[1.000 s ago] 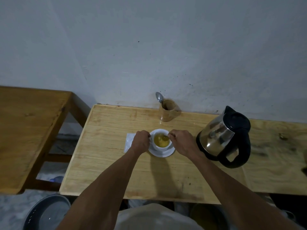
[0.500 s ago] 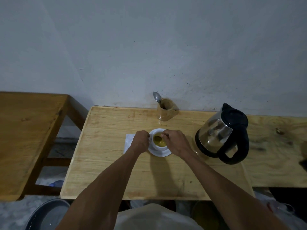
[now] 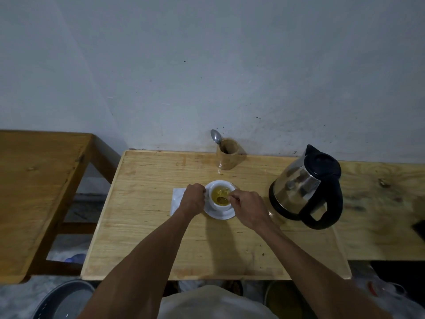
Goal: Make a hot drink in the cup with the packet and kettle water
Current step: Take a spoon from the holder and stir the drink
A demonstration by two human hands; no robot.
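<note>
Right fingers (image 3: 234, 196) pinch spoon (image 3: 222, 199) in cup (image 3: 219, 196); left hand (image 3: 193, 200) grips cup

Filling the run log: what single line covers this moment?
stage: stirring | right hand: spoon in cup | left hand: steadies cup | kettle: upright

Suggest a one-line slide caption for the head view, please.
Right hand stirs yellow drink with a spoon while left hand steadies the white cup beside the kettle.

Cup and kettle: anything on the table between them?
Only the right hand, stirring in the cup. Otherwise bare wood up to the kettle, per head view.
</note>
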